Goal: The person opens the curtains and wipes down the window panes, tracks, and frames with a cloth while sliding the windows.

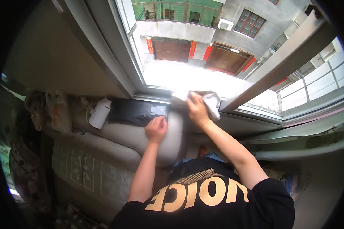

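Note:
A crumpled whitish cloth (212,104) lies under and around my right hand (198,110), whose fingers press it at the bottom of the window frame. My left hand (156,129) is closed, its fingers curled, and rests on the light sofa arm (171,147) by the edge of a shiny black package (132,111). Whether anything small is inside that fist is hidden.
Beyond the window frame (154,91) stands a building with doors and red strips. A metal window post (271,65) slants at the right. On the left are a white box (100,113), plastic bags (59,114) and a patterned sofa cover (88,168).

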`<act>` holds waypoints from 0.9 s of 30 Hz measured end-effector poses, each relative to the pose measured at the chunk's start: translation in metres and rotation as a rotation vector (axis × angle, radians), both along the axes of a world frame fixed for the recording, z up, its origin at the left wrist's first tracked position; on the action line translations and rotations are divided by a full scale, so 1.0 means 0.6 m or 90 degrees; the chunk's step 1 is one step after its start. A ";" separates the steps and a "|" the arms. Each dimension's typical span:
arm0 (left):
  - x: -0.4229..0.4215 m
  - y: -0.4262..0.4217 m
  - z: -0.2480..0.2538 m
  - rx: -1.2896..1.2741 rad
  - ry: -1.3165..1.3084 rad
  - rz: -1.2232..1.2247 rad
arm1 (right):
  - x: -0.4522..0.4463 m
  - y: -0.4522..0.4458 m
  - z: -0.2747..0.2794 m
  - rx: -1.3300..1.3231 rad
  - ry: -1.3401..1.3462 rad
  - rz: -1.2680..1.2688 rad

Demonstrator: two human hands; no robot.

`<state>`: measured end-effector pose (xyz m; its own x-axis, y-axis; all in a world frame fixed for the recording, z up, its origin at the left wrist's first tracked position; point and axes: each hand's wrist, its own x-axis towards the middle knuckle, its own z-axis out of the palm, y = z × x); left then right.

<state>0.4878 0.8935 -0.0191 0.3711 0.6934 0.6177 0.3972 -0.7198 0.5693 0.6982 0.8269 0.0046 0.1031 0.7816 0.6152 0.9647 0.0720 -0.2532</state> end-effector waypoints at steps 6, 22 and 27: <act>0.001 -0.005 -0.006 -0.036 0.041 0.021 | -0.100 0.120 0.023 -0.054 0.055 0.209; 0.001 0.000 -0.017 -0.042 0.047 0.012 | -0.007 -0.035 0.095 -0.003 0.159 -0.107; 0.004 0.002 -0.018 0.017 -0.003 0.000 | 0.017 -0.170 0.213 0.164 0.085 -0.065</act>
